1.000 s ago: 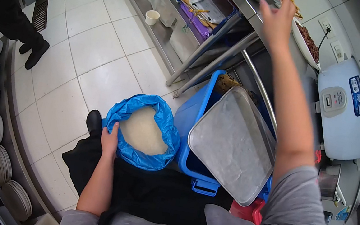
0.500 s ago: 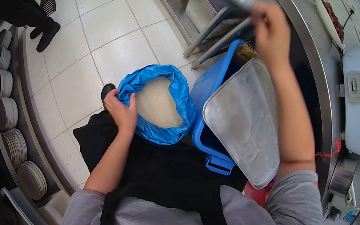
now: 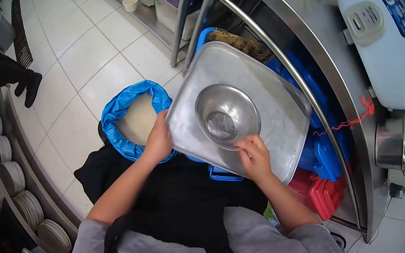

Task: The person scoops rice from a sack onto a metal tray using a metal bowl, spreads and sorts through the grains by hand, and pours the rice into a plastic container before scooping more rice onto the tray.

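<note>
A round metal bowl [image 3: 227,115] rests on a flat metal tray [image 3: 284,108], which lies over a blue bin [image 3: 203,37]. My right hand [image 3: 254,157] pinches the bowl's near right rim. At the tray's left edge is my left hand [image 3: 158,139], its fingers wrapped on that edge and partly hidden. Left of the tray stands an open blue bag [image 3: 115,105], its rim folded out, with pale grains [image 3: 138,119] inside.
Stacked plates [image 3: 28,208] fill a shelf at the lower left. A co-worker's legs [image 3: 3,71] show at the left. Above the bin curves a metal counter edge [image 3: 306,28] with a rice cooker [image 3: 393,57]. A red crate [image 3: 324,196] lies right of the tray.
My right hand has come down from the upper right, bringing the bowl onto the tray. My left hand has moved from the bag to the tray, which now lies flatter across the bin.
</note>
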A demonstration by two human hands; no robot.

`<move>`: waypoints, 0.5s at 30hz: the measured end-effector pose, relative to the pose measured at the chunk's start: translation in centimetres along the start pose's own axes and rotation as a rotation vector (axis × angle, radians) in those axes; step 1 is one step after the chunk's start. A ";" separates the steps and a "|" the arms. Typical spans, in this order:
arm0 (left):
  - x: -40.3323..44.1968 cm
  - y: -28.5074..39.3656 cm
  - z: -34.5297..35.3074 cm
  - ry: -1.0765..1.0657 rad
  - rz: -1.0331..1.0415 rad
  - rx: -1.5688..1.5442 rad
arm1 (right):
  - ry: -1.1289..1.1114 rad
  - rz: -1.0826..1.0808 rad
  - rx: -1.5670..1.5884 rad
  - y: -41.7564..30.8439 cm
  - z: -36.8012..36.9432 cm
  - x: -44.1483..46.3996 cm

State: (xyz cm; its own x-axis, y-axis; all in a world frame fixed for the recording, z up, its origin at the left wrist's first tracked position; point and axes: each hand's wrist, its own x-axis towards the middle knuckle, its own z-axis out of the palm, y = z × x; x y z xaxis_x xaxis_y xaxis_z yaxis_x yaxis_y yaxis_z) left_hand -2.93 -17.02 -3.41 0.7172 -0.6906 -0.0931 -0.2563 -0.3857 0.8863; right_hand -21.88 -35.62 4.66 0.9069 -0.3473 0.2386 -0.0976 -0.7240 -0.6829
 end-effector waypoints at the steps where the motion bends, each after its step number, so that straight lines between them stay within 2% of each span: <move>1: -1.6 0.1 -0.1 0.056 -0.037 -0.063 | 0.005 0.007 0.010 0.3 0.1 -0.8; 2: -2.9 0.1 -0.2 0.114 -0.083 -0.126 | 0.008 0.062 0.020 0.3 0.3 -1.5; 6: -5.8 0.8 -0.1 0.173 -0.120 -0.097 | -0.012 0.041 0.067 0.3 1.7 -1.8; 9: -6.4 2.3 -2.0 0.398 0.115 0.414 | -0.037 -0.034 0.095 -1.0 2.6 -0.5; 11: -7.0 2.9 -3.5 0.403 0.100 0.359 | -0.072 -0.233 -0.036 -1.9 3.3 0.1; 13: -7.2 4.6 -4.5 0.121 -0.037 -0.440 | -0.162 -0.283 -0.007 -4.1 4.1 0.9; 14: -7.2 5.7 -5.3 0.103 -0.341 -0.907 | -0.241 -0.321 0.003 -5.2 4.6 1.3; 15: -6.7 8.2 -6.5 0.151 -0.415 -1.060 | -0.242 -0.318 0.015 -6.0 5.1 1.7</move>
State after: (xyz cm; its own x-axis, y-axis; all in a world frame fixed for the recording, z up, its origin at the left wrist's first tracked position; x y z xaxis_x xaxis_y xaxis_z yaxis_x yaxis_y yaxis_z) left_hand -5.66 -11.57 7.47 0.7079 -0.5224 -0.4754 0.6408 0.1920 0.7433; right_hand -17.67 -28.83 5.64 0.9616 0.0443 0.2709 0.2076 -0.7633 -0.6118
